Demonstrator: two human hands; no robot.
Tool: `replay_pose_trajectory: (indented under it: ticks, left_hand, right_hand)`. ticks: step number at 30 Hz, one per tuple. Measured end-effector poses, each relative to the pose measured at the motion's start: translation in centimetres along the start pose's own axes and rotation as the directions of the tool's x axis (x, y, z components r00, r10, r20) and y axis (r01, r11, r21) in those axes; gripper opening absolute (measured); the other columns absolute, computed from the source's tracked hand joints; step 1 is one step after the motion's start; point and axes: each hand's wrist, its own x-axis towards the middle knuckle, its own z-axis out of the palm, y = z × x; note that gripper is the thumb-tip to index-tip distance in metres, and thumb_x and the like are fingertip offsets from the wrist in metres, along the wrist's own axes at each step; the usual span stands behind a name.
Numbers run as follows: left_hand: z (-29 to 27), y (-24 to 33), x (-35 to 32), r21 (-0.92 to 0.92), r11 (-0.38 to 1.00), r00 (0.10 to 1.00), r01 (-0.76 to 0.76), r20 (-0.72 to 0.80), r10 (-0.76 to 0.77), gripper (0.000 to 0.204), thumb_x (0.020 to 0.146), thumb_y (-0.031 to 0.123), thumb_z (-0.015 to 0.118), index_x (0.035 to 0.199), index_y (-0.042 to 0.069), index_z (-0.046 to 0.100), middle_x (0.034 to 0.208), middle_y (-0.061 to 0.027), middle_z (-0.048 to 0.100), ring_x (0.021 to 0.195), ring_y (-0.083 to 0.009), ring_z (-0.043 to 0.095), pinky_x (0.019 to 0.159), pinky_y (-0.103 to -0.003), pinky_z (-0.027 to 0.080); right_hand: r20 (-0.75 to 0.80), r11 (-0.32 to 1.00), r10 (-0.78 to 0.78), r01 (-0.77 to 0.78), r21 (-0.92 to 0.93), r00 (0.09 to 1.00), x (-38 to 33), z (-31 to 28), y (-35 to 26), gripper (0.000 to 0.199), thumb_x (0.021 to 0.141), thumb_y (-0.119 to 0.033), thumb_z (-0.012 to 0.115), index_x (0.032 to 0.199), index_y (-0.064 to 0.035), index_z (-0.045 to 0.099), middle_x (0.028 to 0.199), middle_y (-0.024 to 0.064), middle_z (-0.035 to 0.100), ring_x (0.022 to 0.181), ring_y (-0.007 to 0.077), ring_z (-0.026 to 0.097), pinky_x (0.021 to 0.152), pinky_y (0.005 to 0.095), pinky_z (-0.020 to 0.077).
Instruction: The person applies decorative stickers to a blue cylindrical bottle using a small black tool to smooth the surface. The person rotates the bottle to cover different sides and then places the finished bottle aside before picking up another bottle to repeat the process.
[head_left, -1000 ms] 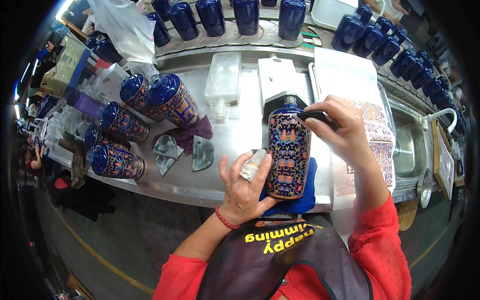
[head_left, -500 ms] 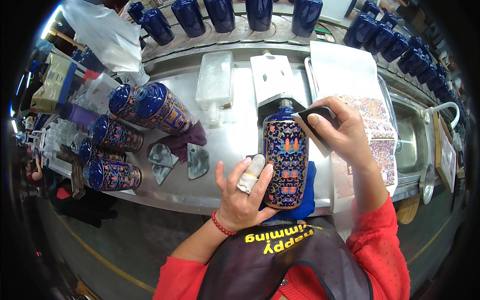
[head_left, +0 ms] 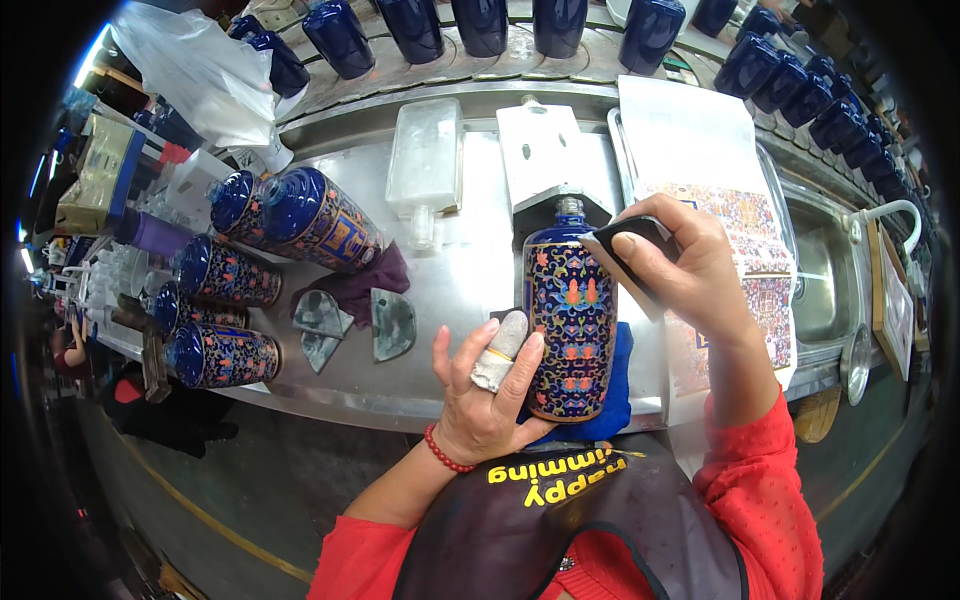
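A dark blue bottle (head_left: 570,320) with a colourful floral pattern stands upright in the picture, its clear neck toward the far side, lower end on a blue cloth (head_left: 622,370). My left hand (head_left: 485,395) is at its lower left side, fingers spread, thumb by its base. One finger wears a whitish cover (head_left: 497,360) with a yellow band. My right hand (head_left: 700,265) pinches a flat black scraper (head_left: 625,272) with a pale edge, against the bottle's upper right shoulder. An angled dark support (head_left: 535,215) lies behind the neck.
Several patterned bottles (head_left: 325,225) stand at left beside a purple cloth (head_left: 365,285) and green-grey plates (head_left: 392,325). Beyond lie a clear bottle (head_left: 425,160) and a white one (head_left: 540,150). Printed sheets (head_left: 740,230) and a sink (head_left: 815,285) are at right. Plain blue bottles (head_left: 480,25) line a conveyor.
The plain blue bottles on the far conveyor have shifted to the right. Both hands, the scraper and the patterned bottle stay almost where they were.
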Motion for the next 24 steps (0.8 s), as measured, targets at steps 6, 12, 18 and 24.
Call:
replay_pose_trajectory:
  ticks: [6,12,18,24]
  left_hand:
    - [0.2,0.2,-0.2,-0.029,0.999,1.0,0.025,-0.007,-0.025,0.086,0.074,0.057,0.08,0.14,0.007,0.058,0.135,-0.008,0.064,0.133,-0.0327,0.042,0.119,-0.062,0.013]
    - [-0.4,0.0,0.1,-0.065,0.998,0.999,0.023,0.033,-0.021,0.088,0.084,0.073,0.061,0.14,0.006,0.058,0.135,-0.007,0.064,0.133,-0.0334,0.042,0.118,-0.062,0.011]
    - [-1.8,-2.5,4.1,-0.153,0.988,0.997,0.014,0.072,-0.003,0.094,0.092,0.08,0.039,0.142,0.004,0.057,0.133,-0.0143,0.063,0.131,-0.0363,0.04,0.117,-0.06,0.012]
    - [-0.4,-4.0,8.6,-0.128,0.99,0.992,-0.058,0.107,0.072,0.081,0.096,0.073,0.042,0.141,0.008,0.06,0.132,-0.0156,0.061,0.129,-0.0361,0.04,0.117,-0.061,0.01]
  right_hand:
    - [-0.01,0.999,-0.034,0.034,0.006,0.999,0.3,0.0,-0.5,0.018,0.091,-0.015,0.073,0.1,-0.0002,0.069,0.079,0.0027,0.067,0.07,0.0061,0.06,0.062,0.0229,0.0468]
    - [-0.045,0.999,-0.027,0.028,0.022,0.999,0.5,-0.2,-0.4,0.018,0.091,-0.015,0.072,0.1,0.0001,0.069,0.082,0.002,0.067,0.072,0.0067,0.061,0.062,0.0236,0.0474]
    - [-0.101,0.988,-0.018,0.033,0.149,0.995,-0.6,-0.7,0.7,0.017,0.094,-0.015,0.071,0.1,-0.0002,0.068,0.082,-0.001,0.065,0.071,0.0059,0.057,0.065,0.0211,0.0453]
    - [-0.164,0.993,-0.009,0.027,0.111,0.986,-1.7,-1.1,1.6,0.017,0.092,-0.017,0.073,0.1,-0.0022,0.071,0.075,0.0014,0.068,0.067,0.0067,0.062,0.059,0.0243,0.0469]
